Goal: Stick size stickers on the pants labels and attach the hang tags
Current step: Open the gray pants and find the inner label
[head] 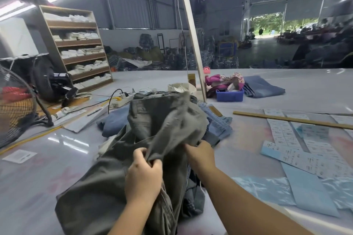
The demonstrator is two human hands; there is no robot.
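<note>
Grey-olive pants (118, 183) lie bunched on the table in front of me, partly lifted and blurred at the top. My left hand (143, 175) grips a fold of the grey fabric. My right hand (200, 155) pinches the same pants just to the right, fingers curled into the cloth. Blue denim pants (219, 122) lie underneath and behind. Sheets of size stickers (305, 150) are spread on the table to the right, on blue backing. No label or hang tag on the pants is visible.
A long wooden ruler (292, 119) lies at the right. A blue bin (229, 94) with pink cloth, folded jeans (263, 86), a slanted pole (193, 34), a power strip (122, 100), a fan (15, 108) and shelves (76, 47) stand farther off.
</note>
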